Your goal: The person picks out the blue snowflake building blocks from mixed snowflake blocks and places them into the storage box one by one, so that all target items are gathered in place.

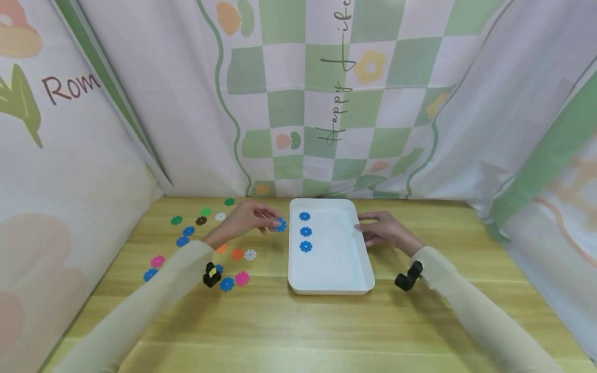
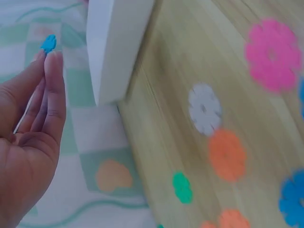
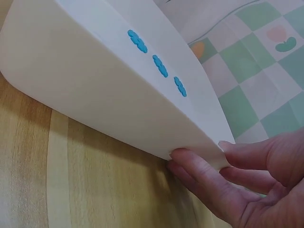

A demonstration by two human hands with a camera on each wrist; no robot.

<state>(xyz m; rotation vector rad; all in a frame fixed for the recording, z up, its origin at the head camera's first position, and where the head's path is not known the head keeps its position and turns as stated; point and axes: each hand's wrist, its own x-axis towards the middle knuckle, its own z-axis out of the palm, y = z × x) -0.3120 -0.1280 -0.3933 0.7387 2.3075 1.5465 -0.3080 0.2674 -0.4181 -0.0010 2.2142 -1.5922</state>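
Checked cloth reading "happy life" backs the wooden table (image 1: 298, 321). Left hand (image 1: 247, 220) pinches a blue flower piece (image 1: 280, 225) beside the white tray (image 1: 342, 259). Right hand (image 1: 384, 230) grips the tray's right rim.

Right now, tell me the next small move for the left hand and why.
Probably carry the blue flower piece pinched by the left hand right over the rim of the white tray and set it below the three blue pieces lined up there. It hovers just outside the tray's left edge, and the right hand steadies the far rim.
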